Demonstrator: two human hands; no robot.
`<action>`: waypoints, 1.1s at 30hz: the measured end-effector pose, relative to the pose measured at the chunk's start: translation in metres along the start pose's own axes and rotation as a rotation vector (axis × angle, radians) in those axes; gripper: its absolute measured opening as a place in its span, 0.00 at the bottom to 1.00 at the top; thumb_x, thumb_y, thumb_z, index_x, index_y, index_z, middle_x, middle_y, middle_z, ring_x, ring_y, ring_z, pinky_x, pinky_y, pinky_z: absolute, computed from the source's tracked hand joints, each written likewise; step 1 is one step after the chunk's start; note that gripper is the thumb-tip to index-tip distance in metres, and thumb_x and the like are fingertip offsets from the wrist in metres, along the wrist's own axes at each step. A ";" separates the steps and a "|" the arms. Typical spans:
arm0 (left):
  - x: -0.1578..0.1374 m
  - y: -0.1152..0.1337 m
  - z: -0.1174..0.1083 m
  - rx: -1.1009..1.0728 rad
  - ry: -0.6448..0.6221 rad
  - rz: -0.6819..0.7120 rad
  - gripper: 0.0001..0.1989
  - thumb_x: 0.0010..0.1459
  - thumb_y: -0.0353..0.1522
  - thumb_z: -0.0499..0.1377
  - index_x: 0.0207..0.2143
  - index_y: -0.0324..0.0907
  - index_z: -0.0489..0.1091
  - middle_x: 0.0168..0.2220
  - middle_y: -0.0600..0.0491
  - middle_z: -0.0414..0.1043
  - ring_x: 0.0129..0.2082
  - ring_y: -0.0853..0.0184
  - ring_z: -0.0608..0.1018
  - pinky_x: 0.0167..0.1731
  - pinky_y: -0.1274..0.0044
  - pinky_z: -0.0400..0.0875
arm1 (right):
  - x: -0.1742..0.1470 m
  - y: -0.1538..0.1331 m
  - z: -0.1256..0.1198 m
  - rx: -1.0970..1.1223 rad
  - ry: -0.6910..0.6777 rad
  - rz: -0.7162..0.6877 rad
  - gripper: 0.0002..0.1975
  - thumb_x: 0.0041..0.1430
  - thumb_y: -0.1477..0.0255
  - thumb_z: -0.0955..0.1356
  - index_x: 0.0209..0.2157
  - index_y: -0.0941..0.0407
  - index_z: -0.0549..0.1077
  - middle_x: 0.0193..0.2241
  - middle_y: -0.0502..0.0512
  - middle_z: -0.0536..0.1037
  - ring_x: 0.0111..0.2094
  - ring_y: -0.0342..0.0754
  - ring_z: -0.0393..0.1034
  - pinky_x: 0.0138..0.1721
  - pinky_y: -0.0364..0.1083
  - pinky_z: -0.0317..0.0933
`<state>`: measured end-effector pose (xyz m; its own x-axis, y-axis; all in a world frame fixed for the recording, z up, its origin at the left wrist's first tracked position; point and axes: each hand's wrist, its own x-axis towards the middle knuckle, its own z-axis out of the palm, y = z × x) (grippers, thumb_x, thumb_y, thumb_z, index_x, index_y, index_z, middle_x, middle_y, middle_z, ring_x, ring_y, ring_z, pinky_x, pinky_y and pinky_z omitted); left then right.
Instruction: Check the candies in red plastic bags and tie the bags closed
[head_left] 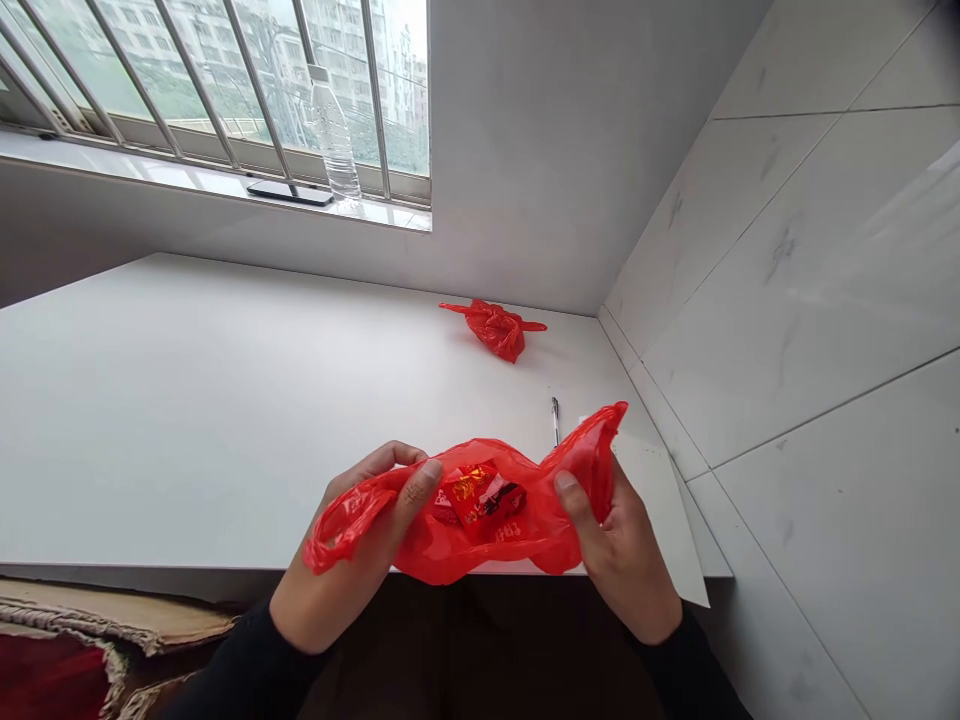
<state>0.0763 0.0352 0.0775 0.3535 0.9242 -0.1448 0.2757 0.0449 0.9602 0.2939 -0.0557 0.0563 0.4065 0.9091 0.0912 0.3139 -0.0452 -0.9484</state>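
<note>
Between my two hands a thin red plastic bag (pixel 442 565) is held with its mouth spread wide, over the near edge of the table. Inside it lie several small red packets (pixel 484 500) with gold and dark print. My left hand (pixel 375 530) grips the bag's left side, thumb over the rim, and one handle loop hangs across the wrist. My right hand (pixel 615 540) pinches the right side, thumb on the front, while the other handle sticks up above it. The fingers behind the plastic are partly hidden.
A second red plastic bag (pixel 496 330), knotted, rests at the back of the white table (pixel 225 420). Near it are a pen (pixel 555 420) and a white sheet (pixel 660 500). A bottle (pixel 335 140) and phone (pixel 290 192) occupy the windowsill. Cardboard (pixel 112 615) is at lower left.
</note>
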 end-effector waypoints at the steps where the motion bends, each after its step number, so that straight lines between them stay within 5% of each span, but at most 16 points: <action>1: 0.000 0.001 0.000 0.043 -0.010 0.018 0.18 0.60 0.50 0.57 0.29 0.47 0.67 0.25 0.60 0.68 0.26 0.69 0.70 0.28 0.79 0.65 | 0.000 -0.001 0.001 -0.007 0.016 -0.001 0.12 0.66 0.58 0.67 0.45 0.50 0.68 0.36 0.50 0.75 0.37 0.49 0.72 0.40 0.49 0.68; 4: -0.001 0.003 0.001 0.119 -0.013 0.053 0.19 0.62 0.51 0.53 0.31 0.47 0.70 0.30 0.59 0.72 0.32 0.67 0.74 0.34 0.78 0.66 | -0.011 -0.011 0.005 -0.034 0.239 -0.103 0.19 0.62 0.62 0.69 0.52 0.48 0.64 0.44 0.53 0.73 0.44 0.52 0.71 0.45 0.54 0.68; 8: -0.002 0.006 0.006 0.053 0.040 0.071 0.18 0.63 0.50 0.54 0.31 0.47 0.70 0.30 0.58 0.73 0.33 0.66 0.75 0.35 0.79 0.66 | -0.039 -0.037 0.013 -0.059 0.659 -0.569 0.21 0.55 0.75 0.71 0.49 0.48 0.66 0.42 0.52 0.71 0.43 0.51 0.70 0.47 0.55 0.68; 9: -0.003 0.007 0.007 0.029 0.062 0.075 0.18 0.63 0.49 0.54 0.31 0.47 0.70 0.30 0.58 0.72 0.32 0.67 0.75 0.35 0.79 0.67 | -0.042 -0.042 0.016 -0.058 0.630 -0.687 0.19 0.56 0.79 0.69 0.47 0.47 0.67 0.38 0.51 0.72 0.40 0.50 0.70 0.45 0.53 0.69; 11: -0.003 0.009 0.010 -0.008 0.099 0.087 0.17 0.63 0.49 0.55 0.32 0.46 0.71 0.29 0.58 0.72 0.32 0.66 0.75 0.34 0.79 0.68 | -0.040 -0.047 0.022 -0.084 0.318 -0.768 0.16 0.60 0.82 0.65 0.45 0.47 0.69 0.35 0.50 0.74 0.37 0.49 0.72 0.40 0.50 0.71; 13: -0.004 0.010 0.012 -0.024 0.113 0.088 0.17 0.61 0.49 0.56 0.33 0.46 0.71 0.29 0.57 0.73 0.31 0.66 0.75 0.31 0.79 0.68 | -0.023 -0.041 0.029 -0.191 -0.110 -0.636 0.16 0.65 0.81 0.61 0.47 0.48 0.70 0.38 0.51 0.78 0.40 0.48 0.74 0.42 0.49 0.71; 15: -0.004 0.009 0.013 -0.033 0.099 0.058 0.17 0.60 0.49 0.57 0.32 0.45 0.71 0.26 0.57 0.71 0.24 0.67 0.73 0.23 0.78 0.65 | 0.000 -0.025 0.035 -0.437 -0.336 -0.479 0.18 0.65 0.81 0.60 0.51 0.50 0.70 0.44 0.55 0.78 0.45 0.51 0.74 0.46 0.50 0.71; 19: -0.005 0.004 0.016 -0.101 0.032 0.006 0.17 0.59 0.49 0.58 0.33 0.45 0.71 0.19 0.58 0.65 0.16 0.69 0.66 0.16 0.77 0.57 | 0.030 0.017 0.044 -0.703 -0.418 -0.419 0.24 0.56 0.80 0.66 0.55 0.51 0.72 0.42 0.57 0.79 0.40 0.56 0.76 0.39 0.52 0.71; 25: -0.004 0.000 0.020 -0.049 0.032 0.104 0.14 0.62 0.45 0.57 0.32 0.45 0.72 0.21 0.58 0.67 0.20 0.69 0.67 0.24 0.76 0.65 | 0.023 0.039 0.042 -0.706 -0.331 -0.457 0.36 0.46 0.78 0.71 0.59 0.45 0.68 0.47 0.53 0.78 0.43 0.59 0.75 0.39 0.50 0.70; 29: 0.002 -0.006 0.013 -0.050 0.012 0.137 0.13 0.63 0.45 0.58 0.37 0.45 0.74 0.32 0.55 0.74 0.33 0.66 0.74 0.35 0.77 0.69 | 0.023 0.037 0.038 -0.731 -0.384 -0.404 0.32 0.45 0.81 0.69 0.53 0.46 0.72 0.45 0.51 0.78 0.43 0.58 0.74 0.40 0.50 0.68; 33: 0.008 -0.011 0.008 -0.265 -0.043 0.045 0.14 0.62 0.46 0.60 0.41 0.46 0.74 0.41 0.53 0.76 0.38 0.65 0.76 0.35 0.78 0.72 | 0.022 0.033 0.039 -0.739 -0.355 -0.345 0.23 0.55 0.75 0.68 0.54 0.51 0.69 0.46 0.55 0.78 0.46 0.58 0.73 0.45 0.54 0.68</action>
<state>0.0826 0.0389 0.0637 0.3994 0.9107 -0.1052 0.0171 0.1073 0.9941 0.2792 -0.0213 0.0152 -0.0642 0.9907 0.1197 0.8931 0.1106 -0.4362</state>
